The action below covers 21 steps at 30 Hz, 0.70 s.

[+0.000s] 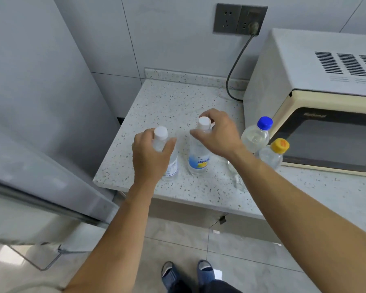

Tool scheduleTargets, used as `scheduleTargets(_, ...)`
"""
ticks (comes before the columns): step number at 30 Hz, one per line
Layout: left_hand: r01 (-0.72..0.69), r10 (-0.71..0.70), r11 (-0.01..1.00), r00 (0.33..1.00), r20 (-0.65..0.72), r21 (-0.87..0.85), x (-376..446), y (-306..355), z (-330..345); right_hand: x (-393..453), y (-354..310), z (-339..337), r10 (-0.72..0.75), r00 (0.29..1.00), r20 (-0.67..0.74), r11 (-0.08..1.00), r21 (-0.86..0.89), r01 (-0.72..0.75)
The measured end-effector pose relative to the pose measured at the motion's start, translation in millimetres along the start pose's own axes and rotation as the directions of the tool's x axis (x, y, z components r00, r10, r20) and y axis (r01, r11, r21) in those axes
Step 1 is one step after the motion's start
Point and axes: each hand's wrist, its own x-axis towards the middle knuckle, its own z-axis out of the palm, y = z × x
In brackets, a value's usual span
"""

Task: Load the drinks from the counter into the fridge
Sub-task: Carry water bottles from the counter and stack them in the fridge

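Note:
Two clear bottles with white caps stand upright near the front of the speckled counter. My left hand grips the left bottle around its shoulder, just under the cap. My right hand curls round the neck of the right bottle, which has a blue and yellow label. A blue-capped bottle and a smaller yellow-capped bottle stand to the right, behind my right forearm. The grey fridge rises on the left, its open door swung out at the lower left.
A cream microwave fills the counter's right side, its dark cable running up to a wall socket. The counter's left edge sits close to the fridge side. Tiled floor and my slippered feet show below.

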Motion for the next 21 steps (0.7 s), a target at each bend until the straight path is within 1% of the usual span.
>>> scheduleTargets(2, 0.077, -0.072, 0.995, 0.995, 0.072, -0.068, -9.4, -14.4, 7.2, -13.3, 19.8, 12.2, 0.070, 0.997, 0.022, 0.989, 0.132, -0.072)
scheduleTargets(4, 0.155, -0.137, 0.981, 0.980, 0.144, -0.119, -19.2, -29.1, 15.7, -27.9, 41.2, 26.9, 0.118, 0.988, 0.095, 0.961, 0.241, -0.138)
scheduleTargets(7, 0.294, -0.251, 0.941, 0.939, 0.233, -0.168, -28.1, -45.3, 25.7, -40.4, 64.9, 47.4, 0.125, 0.978, 0.165, 0.932, 0.319, -0.173)
scheduleTargets(11, 0.343, -0.282, 0.921, 0.915, 0.289, -0.185, -26.1, -58.7, 29.1, -38.7, 77.7, 60.2, 0.189, 0.964, 0.186, 0.884, 0.395, -0.250)
scheduleTargets(13, 0.366, -0.300, 0.909, 0.907, 0.295, -0.200, -26.0, -60.5, 29.5, -38.3, 81.9, 62.5, 0.181, 0.968, 0.172, 0.875, 0.420, -0.239)
scheduleTargets(17, 0.394, -0.328, 0.877, 0.909, 0.258, -0.276, -41.8, -59.0, 27.7, -44.7, 89.2, 63.3, 0.093, 0.979, 0.179, 0.855, 0.489, -0.171)
scheduleTargets(19, 0.412, -0.338, 0.839, 0.907, 0.252, -0.354, -58.6, -60.0, 22.8, -51.7, 93.0, 61.2, 0.060, 0.972, 0.227, 0.838, 0.518, -0.173)
scheduleTargets(21, 0.440, -0.349, 0.793, 0.895, 0.277, -0.421, -82.3, -65.2, 14.5, -62.3, 97.7, 58.0, 0.044, 0.946, 0.322, 0.789, 0.569, -0.231)
